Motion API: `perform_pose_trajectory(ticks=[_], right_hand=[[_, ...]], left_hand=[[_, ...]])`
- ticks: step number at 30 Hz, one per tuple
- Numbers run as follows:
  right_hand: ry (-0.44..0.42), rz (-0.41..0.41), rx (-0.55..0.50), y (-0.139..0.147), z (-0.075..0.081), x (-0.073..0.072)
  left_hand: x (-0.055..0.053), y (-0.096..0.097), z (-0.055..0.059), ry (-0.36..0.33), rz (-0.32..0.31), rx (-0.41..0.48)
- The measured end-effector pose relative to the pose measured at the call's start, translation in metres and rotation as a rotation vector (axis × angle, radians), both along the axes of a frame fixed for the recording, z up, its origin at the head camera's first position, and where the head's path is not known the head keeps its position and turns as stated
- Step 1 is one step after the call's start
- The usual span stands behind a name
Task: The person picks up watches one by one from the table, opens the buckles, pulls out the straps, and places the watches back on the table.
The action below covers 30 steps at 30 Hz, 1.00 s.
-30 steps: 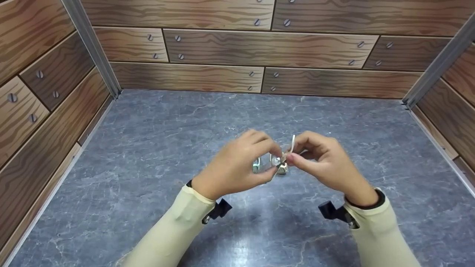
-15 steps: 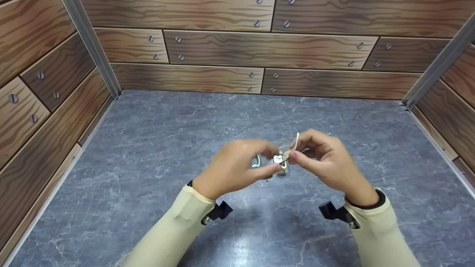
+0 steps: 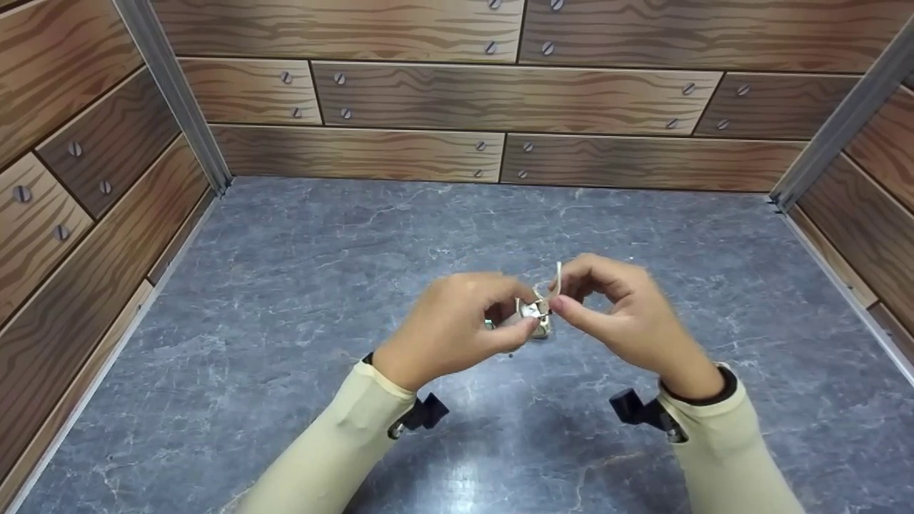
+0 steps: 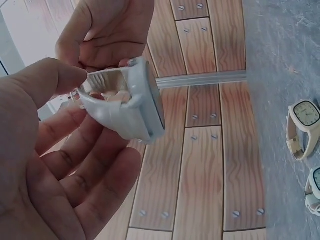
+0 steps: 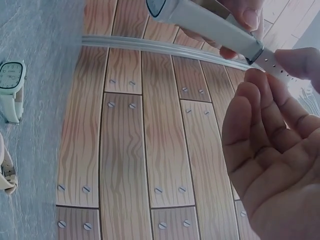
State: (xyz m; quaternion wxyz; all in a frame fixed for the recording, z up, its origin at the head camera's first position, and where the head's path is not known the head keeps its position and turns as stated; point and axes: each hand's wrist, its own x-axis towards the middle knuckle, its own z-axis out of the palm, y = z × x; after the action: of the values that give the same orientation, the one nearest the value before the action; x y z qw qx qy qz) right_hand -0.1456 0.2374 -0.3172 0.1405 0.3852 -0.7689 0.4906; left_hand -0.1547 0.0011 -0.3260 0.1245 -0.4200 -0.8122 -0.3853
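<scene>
A white wristwatch (image 4: 120, 112) with a square case is held between both hands, raised above the table. My left hand (image 3: 453, 318) pinches its strap near the buckle between thumb and fingers. The thumb and fingertips of my right hand (image 3: 625, 310) pinch the holed strap end (image 5: 272, 64), which passes through the metal buckle (image 5: 256, 52). The strap curves round into a loop, as the left wrist view shows. Only part of the dial (image 5: 156, 6) appears in the right wrist view.
On the marbled blue-grey table (image 3: 321, 235) lie a cream watch (image 4: 306, 114) and a pale green watch (image 5: 11, 77), below the hands and partly hidden by them in the head view. Wood-patterned panels (image 3: 514, 93) wall the back and sides.
My left hand has dropped slightly and its fingers have drawn in on the watch. The right hand has shifted only a little, still pinching the strap end.
</scene>
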Motion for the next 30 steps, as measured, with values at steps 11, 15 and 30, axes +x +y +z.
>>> perform_pose_trajectory(ticks=[11, 15, 30], right_hand=[[0.047, 0.016, -0.008, -0.0061, -0.0004, -0.0014], [0.054, 0.036, -0.009, -0.0068, 0.0002, 0.0007], [-0.015, 0.014, 0.112, -0.0059, -0.0041, -0.0015]], left_hand=[[0.0001, 0.0036, -0.0027, 0.115, 0.003, 0.021], [-0.0011, 0.0039, -0.0025, 0.052, -0.04, 0.111], [0.0018, 0.0067, 0.0016, -0.261, -0.064, 0.276]])
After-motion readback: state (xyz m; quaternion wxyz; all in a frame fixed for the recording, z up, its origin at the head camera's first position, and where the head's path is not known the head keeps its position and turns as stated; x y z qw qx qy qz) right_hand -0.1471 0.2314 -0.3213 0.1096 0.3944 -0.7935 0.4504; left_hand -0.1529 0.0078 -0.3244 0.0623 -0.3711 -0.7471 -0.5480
